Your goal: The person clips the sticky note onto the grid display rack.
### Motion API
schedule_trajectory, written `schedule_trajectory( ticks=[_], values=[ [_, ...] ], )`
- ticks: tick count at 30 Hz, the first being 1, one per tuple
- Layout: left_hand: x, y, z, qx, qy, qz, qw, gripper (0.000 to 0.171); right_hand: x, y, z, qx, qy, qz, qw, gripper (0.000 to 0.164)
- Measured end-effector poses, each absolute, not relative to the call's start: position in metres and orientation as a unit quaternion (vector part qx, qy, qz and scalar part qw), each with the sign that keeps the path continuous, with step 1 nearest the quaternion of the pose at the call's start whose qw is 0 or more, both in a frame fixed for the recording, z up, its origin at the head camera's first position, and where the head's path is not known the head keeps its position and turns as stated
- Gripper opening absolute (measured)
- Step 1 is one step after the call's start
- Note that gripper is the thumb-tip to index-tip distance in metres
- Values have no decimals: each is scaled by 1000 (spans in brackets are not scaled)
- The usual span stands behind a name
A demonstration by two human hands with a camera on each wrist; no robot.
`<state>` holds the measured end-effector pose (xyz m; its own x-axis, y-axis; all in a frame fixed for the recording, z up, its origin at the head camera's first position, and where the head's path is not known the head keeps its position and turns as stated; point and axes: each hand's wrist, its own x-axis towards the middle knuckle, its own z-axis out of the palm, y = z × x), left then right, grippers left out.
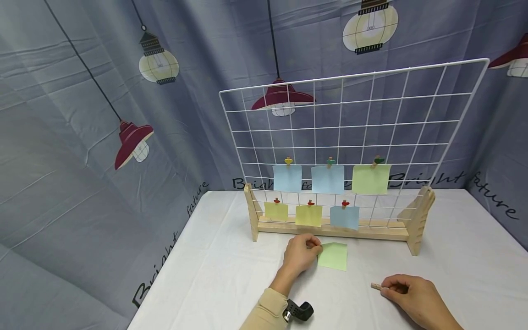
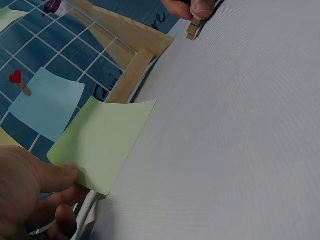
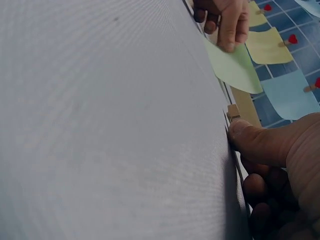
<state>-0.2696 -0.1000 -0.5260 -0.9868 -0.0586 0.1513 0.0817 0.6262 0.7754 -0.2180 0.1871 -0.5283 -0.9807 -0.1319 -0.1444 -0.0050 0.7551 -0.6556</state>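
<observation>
My left hand (image 1: 301, 253) pinches a light green sticky note (image 1: 333, 256) by its left edge, in front of the rack's wooden base. The left wrist view shows the thumb on the face of the note near one corner. Off to the right, my right hand (image 1: 412, 295) pinches a small wooden clothespin (image 1: 376, 286) between thumb and fingertips, its tip pointing left. Most of that clothespin is hidden by the fingers in the right wrist view. Behind both hands stands a white wire grid rack (image 1: 354, 126) holding several clipped notes.
Blue notes (image 1: 287, 178) and a green note (image 1: 370, 179) hang in the upper row; yellow notes (image 1: 308, 216) and a blue note (image 1: 344, 218) hang below, under heart-topped clothespins. The rack's wooden base (image 1: 371, 232) crosses the white table (image 1: 206, 275). A lamp-print curtain (image 1: 198, 114) hangs behind.
</observation>
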Motion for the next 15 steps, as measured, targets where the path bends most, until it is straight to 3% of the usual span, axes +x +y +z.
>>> schedule_trajectory(
  ticks=[15],
  values=[
    [-270, -104, -510, -32, -883, -459, 96, 5, -218, 188, -528, -40, 935, -339, 92, 18]
  ],
)
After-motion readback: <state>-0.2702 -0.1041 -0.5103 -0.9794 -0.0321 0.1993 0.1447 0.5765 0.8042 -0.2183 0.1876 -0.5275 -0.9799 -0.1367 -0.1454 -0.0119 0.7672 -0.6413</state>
